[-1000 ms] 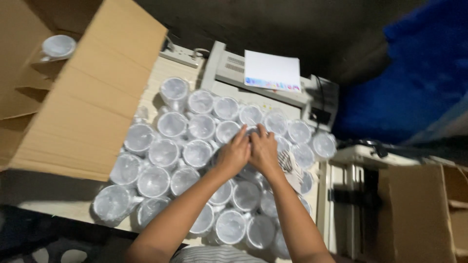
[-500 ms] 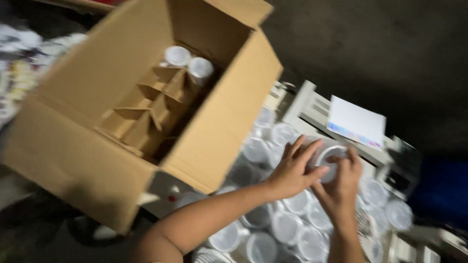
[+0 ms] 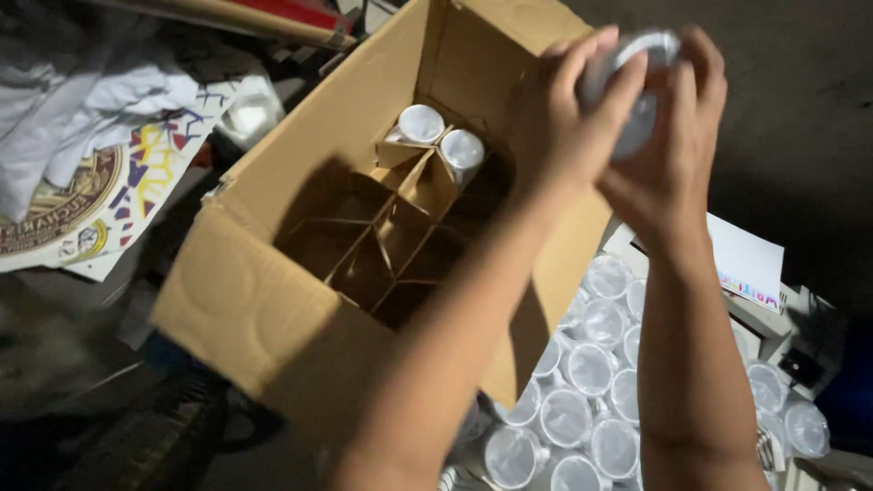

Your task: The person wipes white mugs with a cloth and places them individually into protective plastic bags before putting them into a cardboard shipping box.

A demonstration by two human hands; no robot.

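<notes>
So I've got the jar [image 3: 627, 86] up between my left hand [image 3: 568, 118] and right hand [image 3: 668, 150], held over the far right corner of the cardboard box [image 3: 264, 309]. Inside the box there's a divider grid [image 3: 382, 245], with two jars [image 3: 441, 136] side by side in the back cells. The rest of the jars [image 3: 591, 400] sit packed together on the table, right of the box and under my arms. Left of the box lies some cloth [image 3: 100, 100] on printed sheets [image 3: 91, 218].

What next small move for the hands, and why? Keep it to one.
Probably lower the jar that both hands hold, left hand and right hand, into an empty cell of the box. Two jars fill far cells; the near divider cells look empty.
</notes>
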